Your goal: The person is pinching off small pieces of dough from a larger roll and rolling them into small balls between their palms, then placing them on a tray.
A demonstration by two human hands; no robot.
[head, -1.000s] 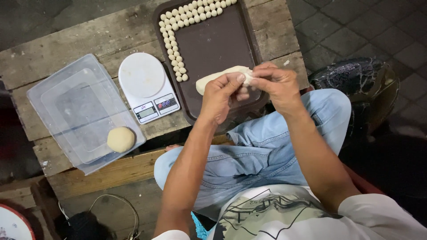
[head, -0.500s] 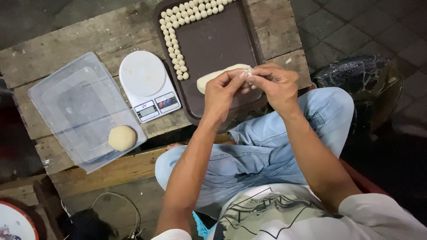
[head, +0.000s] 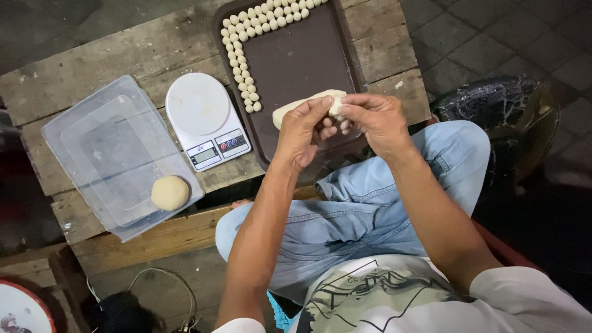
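Note:
A pale dough log is held over the near end of a dark brown tray. My left hand grips the log around its middle. My right hand pinches the log's right end between thumb and fingers. Several small dough balls line the tray's left side and run along its far edge. Both hands hover above the tray's near rim, over my knees in blue jeans.
A white kitchen scale stands left of the tray on the wooden plank table. Further left lies a clear plastic container with a round dough ball in it. A dark bag sits on the floor at right.
Both hands have stayed at the log's right end, the fingers shifting slightly as they work the dough. The view has drifted a little.

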